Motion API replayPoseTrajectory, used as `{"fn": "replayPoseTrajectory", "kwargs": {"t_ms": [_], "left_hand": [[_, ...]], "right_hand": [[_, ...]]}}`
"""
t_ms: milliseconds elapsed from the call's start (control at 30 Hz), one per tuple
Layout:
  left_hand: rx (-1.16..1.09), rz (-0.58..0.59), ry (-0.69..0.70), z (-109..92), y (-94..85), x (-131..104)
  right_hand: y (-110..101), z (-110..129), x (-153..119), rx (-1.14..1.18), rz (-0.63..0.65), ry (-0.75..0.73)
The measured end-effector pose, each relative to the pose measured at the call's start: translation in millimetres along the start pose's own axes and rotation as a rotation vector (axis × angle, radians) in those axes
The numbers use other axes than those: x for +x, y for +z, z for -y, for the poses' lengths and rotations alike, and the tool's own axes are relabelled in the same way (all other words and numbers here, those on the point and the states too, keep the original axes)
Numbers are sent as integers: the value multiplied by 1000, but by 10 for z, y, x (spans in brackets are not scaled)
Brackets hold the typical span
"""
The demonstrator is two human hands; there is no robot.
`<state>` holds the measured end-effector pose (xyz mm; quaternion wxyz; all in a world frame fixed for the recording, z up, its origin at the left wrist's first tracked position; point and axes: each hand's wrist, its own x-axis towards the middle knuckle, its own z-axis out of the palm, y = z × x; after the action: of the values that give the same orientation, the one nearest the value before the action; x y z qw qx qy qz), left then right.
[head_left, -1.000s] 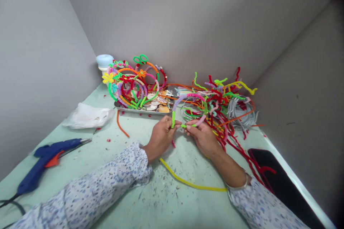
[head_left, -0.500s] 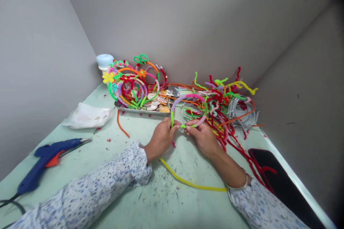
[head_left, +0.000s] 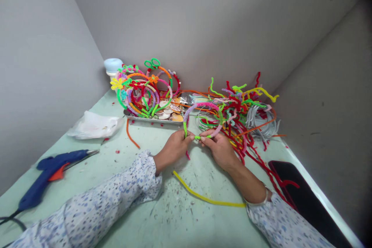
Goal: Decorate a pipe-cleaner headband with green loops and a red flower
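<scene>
A headband (head_left: pixel 203 104) wrapped in pink, lavender and green pipe cleaner stands as a loop between my hands. My left hand (head_left: pixel 176 145) is closed on its green left end. With the thumb and fingers pinched, my right hand (head_left: pixel 219 148) holds the lower right part, where a bright green pipe cleaner end (head_left: pixel 197 137) spans the gap between my fingertips. The fingers partly hide both ends of the loop. Nearer to me, a yellow pipe cleaner (head_left: pixel 203 198) lies on the table, and a dark pink one (head_left: pixel 188 155) shows just below my left hand.
A metal tray (head_left: pixel 157 121) holds shells, with several finished headbands (head_left: pixel 139 85) over it. Tangled pipe cleaners (head_left: pixel 238 100) and a wire coil (head_left: pixel 260 122) lie back right. A blue glue gun (head_left: pixel 49 174) and plastic bag (head_left: pixel 94 126) are at left, a phone (head_left: pixel 305 197) at right.
My left hand and sleeve have shifted slightly left, and the headband's left side has moved a little with them. My right hand has hardly moved; both hands keep their grip.
</scene>
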<state>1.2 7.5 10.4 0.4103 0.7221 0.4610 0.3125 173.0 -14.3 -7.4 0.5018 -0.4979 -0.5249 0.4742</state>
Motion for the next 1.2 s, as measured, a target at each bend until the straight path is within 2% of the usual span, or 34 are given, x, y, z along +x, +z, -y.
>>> {"fn": "replayPoseTrajectory", "kwargs": {"t_ms": [200, 467, 633, 767, 900, 1100, 1200], "left_hand": [[28, 5, -39, 43, 10, 16], [-58, 16, -93, 78, 38, 29], [-124, 29, -57, 65, 25, 22], [-193, 83, 4, -9, -11, 10], [-102, 84, 36, -11, -5, -1], [180, -80, 191, 55, 22, -9], [275, -109, 231, 17, 5, -23]], "right_hand": [[-4, 3, 1, 4, -5, 9], [-11, -26, 14, 32, 19, 35], [-20, -89, 36, 87, 29, 44], [-25, -123, 61, 190, 14, 81], [-20, -104, 65, 263, 37, 109], [-2, -23, 53, 355, 55, 178], [2, 2, 55, 377, 64, 199]]}}
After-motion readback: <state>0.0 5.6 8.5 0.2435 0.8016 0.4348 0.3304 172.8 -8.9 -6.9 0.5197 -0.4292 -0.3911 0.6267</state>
